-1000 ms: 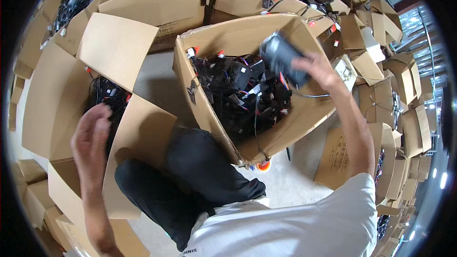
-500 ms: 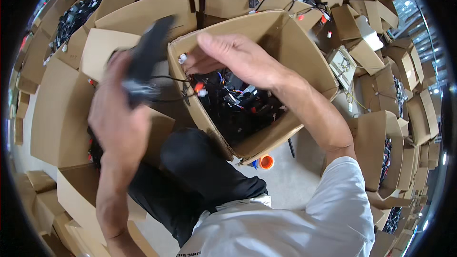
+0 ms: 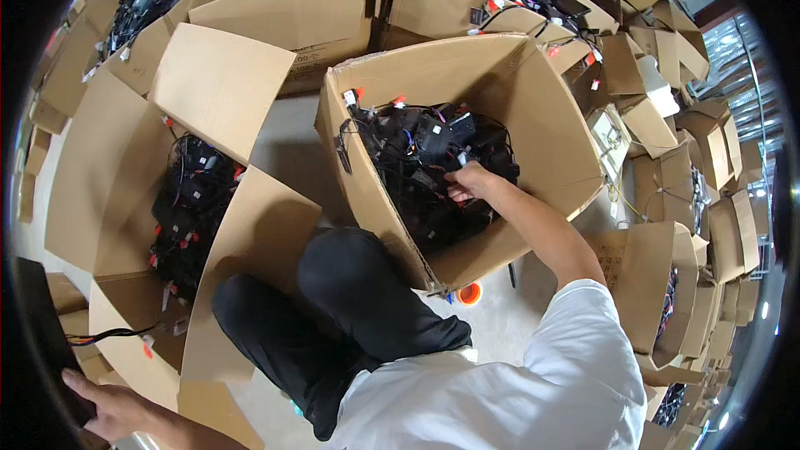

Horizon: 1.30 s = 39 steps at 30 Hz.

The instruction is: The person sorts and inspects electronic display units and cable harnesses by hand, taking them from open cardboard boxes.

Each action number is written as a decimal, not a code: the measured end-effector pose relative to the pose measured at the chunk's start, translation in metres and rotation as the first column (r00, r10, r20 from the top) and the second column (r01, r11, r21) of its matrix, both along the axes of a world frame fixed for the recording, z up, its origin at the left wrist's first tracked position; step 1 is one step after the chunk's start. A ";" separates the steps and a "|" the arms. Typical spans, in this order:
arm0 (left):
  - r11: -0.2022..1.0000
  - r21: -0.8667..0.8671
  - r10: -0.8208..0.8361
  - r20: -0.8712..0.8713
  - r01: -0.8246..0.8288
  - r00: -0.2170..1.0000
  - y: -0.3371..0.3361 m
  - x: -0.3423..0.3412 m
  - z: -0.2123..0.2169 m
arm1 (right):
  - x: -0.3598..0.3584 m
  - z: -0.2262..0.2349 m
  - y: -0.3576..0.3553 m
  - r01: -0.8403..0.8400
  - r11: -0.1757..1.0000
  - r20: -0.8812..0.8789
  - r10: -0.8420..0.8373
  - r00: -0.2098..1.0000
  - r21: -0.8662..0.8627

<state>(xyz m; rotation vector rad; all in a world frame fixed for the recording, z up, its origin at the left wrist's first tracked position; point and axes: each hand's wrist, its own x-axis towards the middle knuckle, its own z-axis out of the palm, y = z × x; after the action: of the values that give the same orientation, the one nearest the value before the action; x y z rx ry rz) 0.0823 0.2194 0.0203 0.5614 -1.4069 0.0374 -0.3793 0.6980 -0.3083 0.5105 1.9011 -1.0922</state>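
At the far lower left, my left hand (image 3: pixel 117 408) grips a flat black electronic module (image 3: pixel 43 337), and a bundle of coloured wires trails from it to a red-and-white connector. My right hand (image 3: pixel 468 182) reaches down into an open cardboard box (image 3: pixel 562 137) in front of me. Its fingers are pinched together against the heap of black wired modules (image 3: pixel 433 140) inside; what they hold, if anything, is hidden. On the box's left rim hangs a dark cable (image 3: pixel 342 148), near a white connector.
To my left stands another open box (image 3: pixel 108 192) holding more black modules (image 3: pixel 187 208). Further open cartons (image 3: pixel 292 25) ring the back and right. An orange-rimmed round container (image 3: pixel 469 293) is on the floor by the front box. My knees (image 3: pixel 346 271) are between the two nearest boxes.
My left hand has carried the black module from beside the front box to the far lower left. My right hand has dropped from above that box into its heap.
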 end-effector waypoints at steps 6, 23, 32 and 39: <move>0.925 0.305 0.215 0.074 -0.227 0.974 0.033 -0.032 -0.022 | -0.018 0.104 0.000 -0.085 0.972 -0.672 0.214 0.709 0.220; 0.941 0.337 0.029 0.027 -0.036 0.999 0.037 -0.007 -0.056 | -0.008 0.204 -0.087 0.039 0.775 -0.698 0.588 -0.408 0.631; 0.939 0.314 -0.134 -0.044 0.142 0.990 0.032 -0.009 -0.052 | -0.009 0.236 -0.033 0.140 0.735 -0.666 0.665 -0.337 0.663; 0.914 0.366 -0.154 -0.084 0.174 0.984 0.036 -0.016 -0.061 | 0.018 0.428 -0.042 0.240 0.922 -0.671 0.386 -0.633 0.304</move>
<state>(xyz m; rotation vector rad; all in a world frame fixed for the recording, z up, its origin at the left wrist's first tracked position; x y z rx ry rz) 0.0667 0.2550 -0.0406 0.7488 -1.4120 -0.3863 -0.3615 0.6556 0.1194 -1.5185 3.8282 -0.8948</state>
